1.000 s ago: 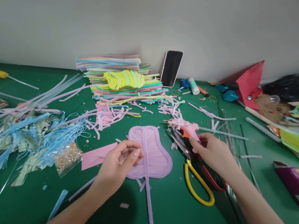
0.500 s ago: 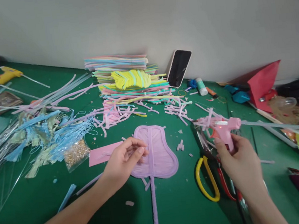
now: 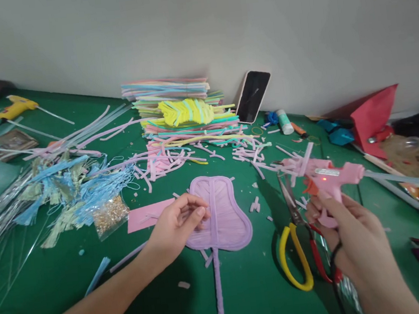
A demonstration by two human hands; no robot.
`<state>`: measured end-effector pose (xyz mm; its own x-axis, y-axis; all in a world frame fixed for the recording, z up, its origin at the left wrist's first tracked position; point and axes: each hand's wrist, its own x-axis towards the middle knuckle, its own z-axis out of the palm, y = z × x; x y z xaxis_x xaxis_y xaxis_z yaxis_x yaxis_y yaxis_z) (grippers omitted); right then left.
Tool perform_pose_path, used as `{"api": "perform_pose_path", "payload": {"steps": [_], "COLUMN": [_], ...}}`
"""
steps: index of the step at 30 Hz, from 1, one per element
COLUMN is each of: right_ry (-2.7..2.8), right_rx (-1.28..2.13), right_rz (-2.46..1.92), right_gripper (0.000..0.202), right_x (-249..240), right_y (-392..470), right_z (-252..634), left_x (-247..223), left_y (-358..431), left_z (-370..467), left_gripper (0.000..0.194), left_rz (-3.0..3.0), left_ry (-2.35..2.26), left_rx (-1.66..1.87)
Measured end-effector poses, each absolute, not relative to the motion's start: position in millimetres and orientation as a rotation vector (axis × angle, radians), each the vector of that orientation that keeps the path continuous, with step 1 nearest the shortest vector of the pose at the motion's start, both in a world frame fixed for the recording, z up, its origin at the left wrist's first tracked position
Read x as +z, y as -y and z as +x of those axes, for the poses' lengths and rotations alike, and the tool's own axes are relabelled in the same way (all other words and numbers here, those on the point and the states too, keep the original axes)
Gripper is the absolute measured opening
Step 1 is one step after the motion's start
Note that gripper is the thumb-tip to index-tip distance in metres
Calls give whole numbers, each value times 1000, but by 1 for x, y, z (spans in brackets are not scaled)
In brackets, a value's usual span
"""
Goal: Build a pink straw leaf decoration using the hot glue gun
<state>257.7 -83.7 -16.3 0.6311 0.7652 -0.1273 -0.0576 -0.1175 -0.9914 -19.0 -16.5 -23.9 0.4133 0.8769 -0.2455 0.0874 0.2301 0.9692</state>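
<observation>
- My left hand rests its fingers, lightly curled, on the lilac fan.
- My right hand grips the pink glue gun above the scissors.

Fan lies mid table, handle toward the viewer. Left hand on fan's left edge, card just left of it. Bead bag further left, w/ tassels behind it. Strip stack behind fan, by the wall; phone leans on wall right of stack; glue stick right of phone. Scissors right of fan, on table. Right hand right of scissors, holding glue gun above them. 2nd glue gun far left, at the back.
</observation>
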Motion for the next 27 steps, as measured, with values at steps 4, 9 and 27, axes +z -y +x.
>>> {"api": "perform_pose_path", "payload": {"steps": [4, 9, 27], "right_ry": [492, 574, 570], "right_rx": [791, 891, 1025], "right_rz": [-1498, -1460, -1478], "right_gripper": [32, 28, 24], "right_x": [-7, -2, -25], "right_y": [81, 81, 78], "right_z": [252, 244, 238], "left_x": [-24, -21, -29], "left_y": [18, 16, 1], "left_z": [-17, -21, -37], "left_gripper": [18, 17, 20], "left_rz": [1227, 1383, 2227], "left_ry": [-1014, -1054, -1112], "left_rx": [685, 676, 514]}}
